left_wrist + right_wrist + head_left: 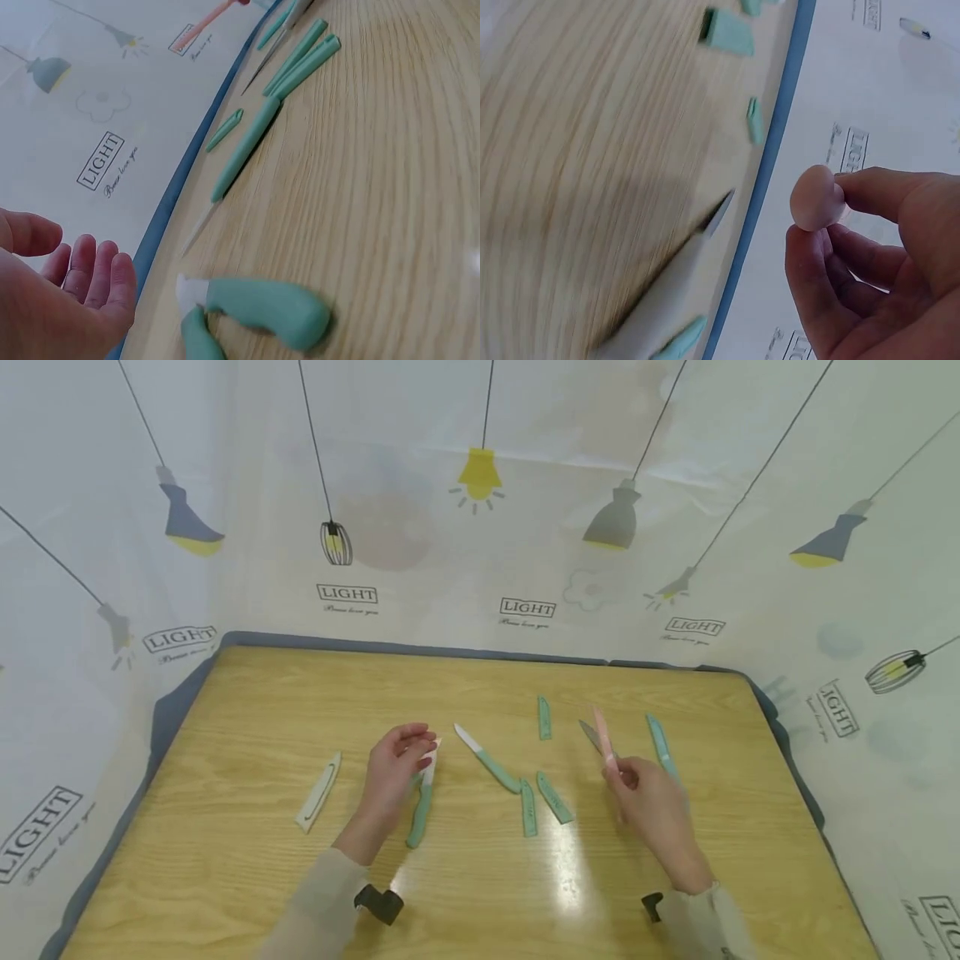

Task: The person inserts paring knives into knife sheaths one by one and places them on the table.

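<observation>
My right hand (651,802) pinches a slim pink knife-shaped thing (602,733) between thumb and fingers; its rounded end (814,199) shows in the right wrist view. Below it lies a white-handled knife (660,296) with a grey blade (590,735). My left hand (392,772) holds nothing, its fingers loosely bent. Under and beside it is a green-handled knife (422,810) with a white blade, partly hidden by the fingers. A further green piece (199,337) lies against that knife. To its right rests a second green-handled knife (497,770), also white-bladed.
Two green sheaths (528,810) lie side by side at mid table, with another green sheath (544,717) farther back. A white slotted piece (318,793) lies at left. A blue slim piece (662,743) is at right. Printed cloth (420,627) rises behind the wooden table (247,710).
</observation>
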Demonstrator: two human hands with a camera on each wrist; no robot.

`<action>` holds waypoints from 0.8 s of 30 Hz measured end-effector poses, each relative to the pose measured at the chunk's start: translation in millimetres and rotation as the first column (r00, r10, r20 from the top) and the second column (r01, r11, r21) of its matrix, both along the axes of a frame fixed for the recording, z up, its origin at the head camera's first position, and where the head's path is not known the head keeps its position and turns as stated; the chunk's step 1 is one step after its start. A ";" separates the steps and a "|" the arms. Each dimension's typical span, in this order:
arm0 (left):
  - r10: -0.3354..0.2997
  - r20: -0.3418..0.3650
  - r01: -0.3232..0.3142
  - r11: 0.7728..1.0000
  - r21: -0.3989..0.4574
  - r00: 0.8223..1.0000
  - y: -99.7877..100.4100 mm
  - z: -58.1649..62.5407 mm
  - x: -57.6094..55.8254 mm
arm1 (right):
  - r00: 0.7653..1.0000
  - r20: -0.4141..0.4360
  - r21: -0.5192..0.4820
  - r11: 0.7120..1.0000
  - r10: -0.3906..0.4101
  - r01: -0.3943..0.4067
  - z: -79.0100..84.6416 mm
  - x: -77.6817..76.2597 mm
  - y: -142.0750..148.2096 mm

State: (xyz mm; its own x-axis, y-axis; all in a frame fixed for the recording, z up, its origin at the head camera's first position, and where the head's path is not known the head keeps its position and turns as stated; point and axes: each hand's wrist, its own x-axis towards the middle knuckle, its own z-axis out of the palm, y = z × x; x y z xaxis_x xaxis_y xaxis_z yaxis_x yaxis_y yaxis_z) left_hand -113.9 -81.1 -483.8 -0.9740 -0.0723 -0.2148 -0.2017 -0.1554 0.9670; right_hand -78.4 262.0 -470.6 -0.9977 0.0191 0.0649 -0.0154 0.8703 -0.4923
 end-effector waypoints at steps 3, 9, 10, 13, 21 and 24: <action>0.019 0.004 -0.019 1.000 -0.015 1.000 -6.4 1.1 -1.3 | 0.998 0.051 0.051 0.998 -0.039 0.037 0.1 -1.9 16.6; 0.026 0.012 -0.025 1.000 -0.016 1.000 -15.2 1.6 -0.1 | 0.989 0.128 0.109 0.992 -0.080 0.066 -3.8 -4.0 50.6; 0.023 0.009 -0.023 1.000 -0.013 1.000 -16.0 1.6 0.2 | 0.987 0.135 0.115 0.991 -0.086 0.071 -4.7 -4.0 56.5; 0.014 -0.003 -0.014 1.000 -0.016 1.000 -17.3 0.8 0.1 | 0.984 0.152 0.126 0.989 -0.098 0.079 -7.2 -3.6 74.7; 0.012 0.005 -0.012 0.999 -0.042 1.000 -18.6 -0.2 0.3 | 0.967 0.224 0.178 0.981 -0.123 0.083 -18.8 -7.1 108.0; 0.013 0.011 -0.013 0.999 -0.052 1.000 -18.4 -0.5 -0.3 | 0.963 0.239 0.193 0.978 -0.127 0.081 -22.8 -10.9 114.5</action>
State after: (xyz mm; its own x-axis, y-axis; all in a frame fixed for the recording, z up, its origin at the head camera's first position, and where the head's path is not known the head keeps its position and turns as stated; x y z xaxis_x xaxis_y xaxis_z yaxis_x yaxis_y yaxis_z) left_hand -114.2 -99.5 -484.3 -0.9705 -0.0961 -0.2211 -0.2107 -0.1080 0.9716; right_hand -89.3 376.5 -493.4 -0.9757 0.1347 -0.1730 0.1830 0.9350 -0.3038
